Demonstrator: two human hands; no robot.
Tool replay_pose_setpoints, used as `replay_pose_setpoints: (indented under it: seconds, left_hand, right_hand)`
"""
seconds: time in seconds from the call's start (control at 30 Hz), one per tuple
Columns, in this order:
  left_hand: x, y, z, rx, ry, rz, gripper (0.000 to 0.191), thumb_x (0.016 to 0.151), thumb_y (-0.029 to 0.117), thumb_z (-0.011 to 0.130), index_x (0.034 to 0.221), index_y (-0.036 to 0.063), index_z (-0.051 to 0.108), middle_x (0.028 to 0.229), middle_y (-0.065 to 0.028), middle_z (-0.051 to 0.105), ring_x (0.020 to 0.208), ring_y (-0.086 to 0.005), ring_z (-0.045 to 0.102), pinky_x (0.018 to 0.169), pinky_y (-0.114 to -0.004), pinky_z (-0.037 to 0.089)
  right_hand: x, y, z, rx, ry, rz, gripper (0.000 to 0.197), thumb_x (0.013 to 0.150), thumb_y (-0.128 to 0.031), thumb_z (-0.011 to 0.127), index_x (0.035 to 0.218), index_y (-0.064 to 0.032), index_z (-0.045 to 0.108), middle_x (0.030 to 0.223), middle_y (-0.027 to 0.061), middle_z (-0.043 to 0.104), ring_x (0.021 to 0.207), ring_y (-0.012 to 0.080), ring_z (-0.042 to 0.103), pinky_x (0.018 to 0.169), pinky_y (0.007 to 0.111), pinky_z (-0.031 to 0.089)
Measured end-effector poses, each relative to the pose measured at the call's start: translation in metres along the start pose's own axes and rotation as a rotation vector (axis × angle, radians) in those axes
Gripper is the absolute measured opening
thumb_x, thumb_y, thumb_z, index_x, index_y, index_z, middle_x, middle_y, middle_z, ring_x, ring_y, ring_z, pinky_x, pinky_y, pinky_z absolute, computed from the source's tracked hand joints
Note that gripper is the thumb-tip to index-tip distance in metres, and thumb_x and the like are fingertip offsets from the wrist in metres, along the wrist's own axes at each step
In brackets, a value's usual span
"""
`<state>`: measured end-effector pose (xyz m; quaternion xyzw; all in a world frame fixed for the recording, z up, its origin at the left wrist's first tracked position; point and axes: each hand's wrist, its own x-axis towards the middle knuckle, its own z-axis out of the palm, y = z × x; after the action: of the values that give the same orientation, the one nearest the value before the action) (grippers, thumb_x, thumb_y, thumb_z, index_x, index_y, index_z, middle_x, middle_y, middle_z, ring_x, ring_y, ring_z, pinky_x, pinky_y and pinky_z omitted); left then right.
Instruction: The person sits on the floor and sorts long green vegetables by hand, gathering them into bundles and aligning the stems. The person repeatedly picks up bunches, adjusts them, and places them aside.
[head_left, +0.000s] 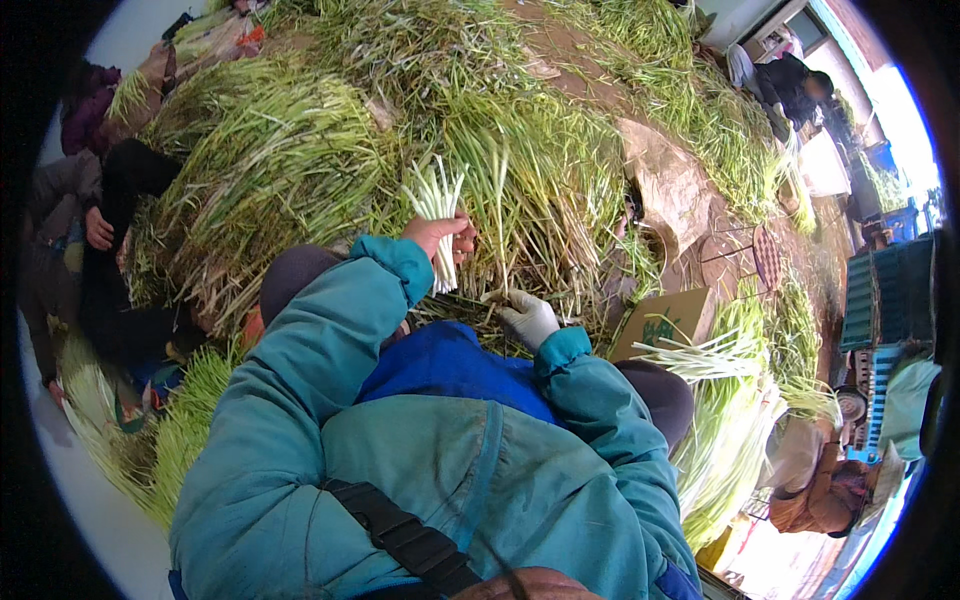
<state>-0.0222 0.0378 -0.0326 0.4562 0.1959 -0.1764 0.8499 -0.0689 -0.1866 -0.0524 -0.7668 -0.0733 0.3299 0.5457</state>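
Observation:
My left hand (442, 236), bare, is closed around a small bundle of pale green-white stalks (437, 196), held upright a little above my lap. To its right, my right hand (529, 318), in a whitish glove, grips the lower end of a single long stalk (500, 217) that stands upright. Its thumb and fingertips meet at the stalk's base. Beyond both hands lies a large heap of leafy green stalks (540, 165). A blue apron (457, 367) covers my lap.
A cardboard box (660, 322) stands right of my knee, beside a pile of pale stalks (727, 435). A stool (765, 257) is farther right, near blue crates (874, 300). Other people sit at the left and work at the right. Another green heap (285, 165) lies at the left.

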Motion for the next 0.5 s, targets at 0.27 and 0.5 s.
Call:
replay_pose_setpoints:
  seconds: [0.27,0.5]
  left_hand:
    - [0.006,-0.008,0.011,0.092,-0.093,-0.067,0.030,0.081,0.022,0.060,0.104,0.0027,0.058,0.095,-0.0116,0.064,0.052,-0.0112,0.055,0.047,-0.026,0.047]
    - [0.008,-0.014,0.014,0.190,-0.046,-0.086,0.027,0.080,0.020,0.062,0.099,0.0005,0.058,0.089,-0.0128,0.065,0.051,-0.0105,0.054,0.046,-0.026,0.046]
  right_hand:
    - [0.003,-0.005,-0.001,-0.261,-0.003,0.088,0.028,0.082,-0.017,0.060,0.109,-0.0094,0.060,0.086,0.0060,0.064,0.074,0.0109,0.057,0.069,0.027,0.047]
    - [-0.010,-0.017,-0.014,-0.737,-0.087,-0.084,0.036,0.084,-0.030,0.055,0.117,-0.0159,0.055,0.106,0.0157,0.060,0.093,0.0282,0.059,0.080,0.036,0.047]
